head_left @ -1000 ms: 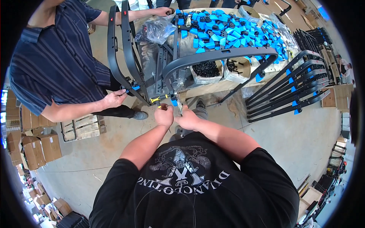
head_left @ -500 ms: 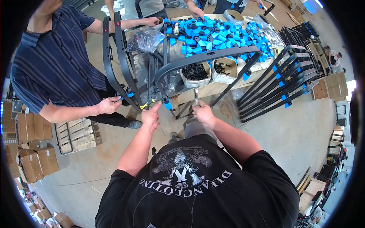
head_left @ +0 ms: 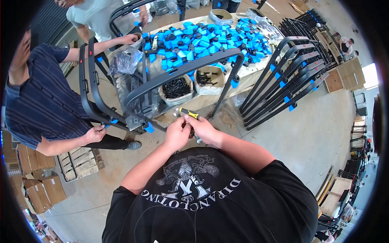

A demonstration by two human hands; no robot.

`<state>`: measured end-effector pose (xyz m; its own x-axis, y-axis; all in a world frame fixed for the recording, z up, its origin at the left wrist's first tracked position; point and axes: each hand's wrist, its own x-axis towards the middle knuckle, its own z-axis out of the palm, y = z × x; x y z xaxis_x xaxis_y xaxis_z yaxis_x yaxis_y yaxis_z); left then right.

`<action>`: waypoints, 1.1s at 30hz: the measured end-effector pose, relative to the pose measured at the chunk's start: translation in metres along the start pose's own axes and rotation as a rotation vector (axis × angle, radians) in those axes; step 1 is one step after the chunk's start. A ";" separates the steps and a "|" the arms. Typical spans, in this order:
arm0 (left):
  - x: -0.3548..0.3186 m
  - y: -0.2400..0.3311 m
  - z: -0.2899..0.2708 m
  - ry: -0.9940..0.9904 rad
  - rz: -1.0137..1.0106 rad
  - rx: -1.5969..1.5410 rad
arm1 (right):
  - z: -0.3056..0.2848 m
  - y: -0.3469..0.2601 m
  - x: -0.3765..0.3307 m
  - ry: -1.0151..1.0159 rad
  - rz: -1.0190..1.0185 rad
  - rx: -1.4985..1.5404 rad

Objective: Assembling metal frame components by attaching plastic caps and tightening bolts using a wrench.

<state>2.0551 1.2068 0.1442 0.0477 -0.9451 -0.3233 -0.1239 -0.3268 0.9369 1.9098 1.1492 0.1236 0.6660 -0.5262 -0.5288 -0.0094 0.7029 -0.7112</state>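
Both the left hand (head_left: 176, 133) and right hand (head_left: 204, 129) have quit the black frame (head_left: 178, 71), right clamped on a yellow tool (head_left: 189, 113) (left grip: can't tell), so work there seems paused

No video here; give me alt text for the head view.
Bare left hand and bare right hand meet at a yellow-and-black tool. Beyond them, a black arched frame stands by a pale table heaped with bright blue angular pieces; at left, a co-worker in a dark striped shirt.
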 end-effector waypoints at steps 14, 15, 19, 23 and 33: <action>0.170 0.008 0.177 0.217 0.135 0.144 | -0.265 -0.075 -0.046 0.357 -0.354 -0.191; 0.184 0.002 0.178 0.224 0.041 0.153 | -0.279 -0.084 -0.048 0.349 -0.352 -0.184; 0.198 0.066 0.219 0.169 -0.295 -0.097 | -0.313 -0.129 -0.050 0.743 -0.445 -0.544; 0.212 0.077 0.237 0.161 -0.334 -0.294 | -0.337 -0.144 -0.016 0.635 -0.423 -0.149; 0.217 0.081 0.231 0.082 -0.335 -0.500 | -0.338 -0.144 0.025 0.492 -0.280 0.049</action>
<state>1.8263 0.9745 0.1196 0.0821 -0.7810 -0.6191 0.3910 -0.5462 0.7408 1.6762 0.8731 0.0562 0.2121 -0.8482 -0.4853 0.1601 0.5201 -0.8390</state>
